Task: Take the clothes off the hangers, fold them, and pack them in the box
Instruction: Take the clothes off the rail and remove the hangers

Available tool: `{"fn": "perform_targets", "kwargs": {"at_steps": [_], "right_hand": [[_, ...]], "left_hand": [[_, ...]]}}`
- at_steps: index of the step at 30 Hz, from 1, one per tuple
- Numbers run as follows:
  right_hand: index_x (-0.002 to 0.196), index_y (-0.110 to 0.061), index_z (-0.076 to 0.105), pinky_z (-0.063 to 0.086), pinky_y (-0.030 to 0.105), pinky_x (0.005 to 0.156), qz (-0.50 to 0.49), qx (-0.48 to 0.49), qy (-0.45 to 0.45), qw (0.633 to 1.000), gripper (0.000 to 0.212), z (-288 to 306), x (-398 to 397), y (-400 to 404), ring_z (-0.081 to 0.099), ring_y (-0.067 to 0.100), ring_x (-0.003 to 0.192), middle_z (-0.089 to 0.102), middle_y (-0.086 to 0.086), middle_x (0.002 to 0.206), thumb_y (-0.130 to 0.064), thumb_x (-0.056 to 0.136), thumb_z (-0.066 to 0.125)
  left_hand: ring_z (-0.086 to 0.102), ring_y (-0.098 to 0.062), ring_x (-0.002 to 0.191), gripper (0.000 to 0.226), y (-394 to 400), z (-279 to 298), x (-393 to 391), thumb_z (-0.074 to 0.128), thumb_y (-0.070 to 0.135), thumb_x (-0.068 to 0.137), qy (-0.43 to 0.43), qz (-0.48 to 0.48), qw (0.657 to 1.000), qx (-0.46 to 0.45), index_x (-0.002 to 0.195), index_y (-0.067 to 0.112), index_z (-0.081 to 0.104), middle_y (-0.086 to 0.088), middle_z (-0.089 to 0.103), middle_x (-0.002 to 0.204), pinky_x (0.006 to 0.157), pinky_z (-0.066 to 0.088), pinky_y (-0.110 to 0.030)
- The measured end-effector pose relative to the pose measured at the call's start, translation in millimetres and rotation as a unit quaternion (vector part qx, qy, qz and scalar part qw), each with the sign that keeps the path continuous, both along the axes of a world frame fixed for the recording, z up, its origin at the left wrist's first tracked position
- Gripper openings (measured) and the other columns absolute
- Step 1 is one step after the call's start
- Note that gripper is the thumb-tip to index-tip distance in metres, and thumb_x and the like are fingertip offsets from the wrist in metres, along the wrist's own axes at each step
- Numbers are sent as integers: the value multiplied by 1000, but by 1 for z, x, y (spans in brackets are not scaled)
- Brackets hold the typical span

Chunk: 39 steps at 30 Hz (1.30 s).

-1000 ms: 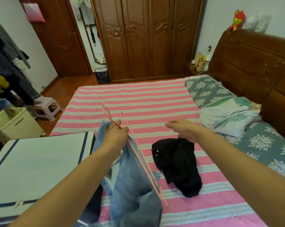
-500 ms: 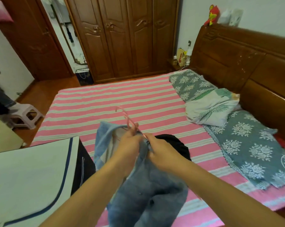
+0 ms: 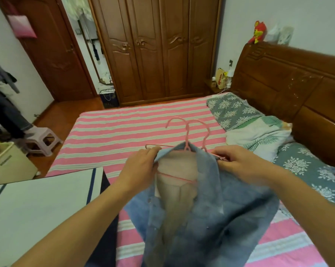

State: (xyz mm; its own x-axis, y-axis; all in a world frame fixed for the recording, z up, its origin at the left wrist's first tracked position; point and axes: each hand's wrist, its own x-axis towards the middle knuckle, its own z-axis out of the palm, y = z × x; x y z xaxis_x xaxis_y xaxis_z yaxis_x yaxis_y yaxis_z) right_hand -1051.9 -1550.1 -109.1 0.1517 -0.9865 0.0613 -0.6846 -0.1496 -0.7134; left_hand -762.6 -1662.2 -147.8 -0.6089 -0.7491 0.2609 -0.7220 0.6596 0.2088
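A blue denim shirt [image 3: 226,214] hangs on thin pink hangers [image 3: 188,135], held up over the striped bed. Two hooks stick up above its collar. My left hand [image 3: 141,168] grips the left shoulder of the shirt together with a hanger arm. My right hand [image 3: 238,162] pinches the right shoulder and the hanger end there. The shirt front is open and shows its pale lining. At the lower left lies the white lid [image 3: 41,207] of the box, with dark blue trim. The black garment seen earlier is hidden behind the shirt.
The pink-and-white striped bed [image 3: 128,130] stretches ahead. A folded quilt [image 3: 259,135] and a floral blanket [image 3: 305,166] lie on its right side by the wooden headboard. A stool [image 3: 41,141], a cream bin [image 3: 10,166] and hanging clothes stand at the left.
My right hand left the black garment and came to the shirt. Both hands have since spread apart to the shoulders and lifted the shirt, which now faces me opened out.
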Motion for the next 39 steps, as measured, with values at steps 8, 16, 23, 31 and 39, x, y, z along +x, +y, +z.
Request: {"fn": "perform_targets", "kwargs": {"at_steps": [8,16,23,31,39], "right_hand": [[130,-44,44,49,45,94,-150,10,172,974,63,15,18,5,61,24,113,64,-5,127,-85,83,32],[82,-30,44,46,45,72,-140,-47,185,972,23,10,-9,10,60,33,83,62,1,85,-38,101,54],[99,-20,66,46,35,87,-122,22,79,989,5,16,-61,24,63,22,95,69,1,98,-24,99,62],[81,-31,60,38,9,65,-109,22,88,990,21,33,-33,11,55,-8,70,60,-17,78,-21,100,60],[90,-34,71,48,17,76,-106,48,-12,993,11,28,-44,35,58,-9,78,70,-21,85,-38,96,62]], "left_hand": [[60,-39,96,11,9,32,-40,45,14,98,-94,37,995,8,109,15,48,-11,64,106,67,32,-40],[56,-25,100,36,14,19,-13,58,16,96,-46,12,999,9,127,31,48,4,56,117,79,54,-43],[61,-24,71,38,-58,34,77,59,-2,96,23,204,979,9,71,26,58,-10,70,86,68,50,-31],[59,-19,106,62,20,10,-24,68,44,93,-13,-84,996,-5,146,35,38,6,48,136,82,58,-40],[64,-16,103,54,-23,-31,19,53,46,102,-28,34,995,94,150,35,30,2,56,139,76,51,-28]]}}
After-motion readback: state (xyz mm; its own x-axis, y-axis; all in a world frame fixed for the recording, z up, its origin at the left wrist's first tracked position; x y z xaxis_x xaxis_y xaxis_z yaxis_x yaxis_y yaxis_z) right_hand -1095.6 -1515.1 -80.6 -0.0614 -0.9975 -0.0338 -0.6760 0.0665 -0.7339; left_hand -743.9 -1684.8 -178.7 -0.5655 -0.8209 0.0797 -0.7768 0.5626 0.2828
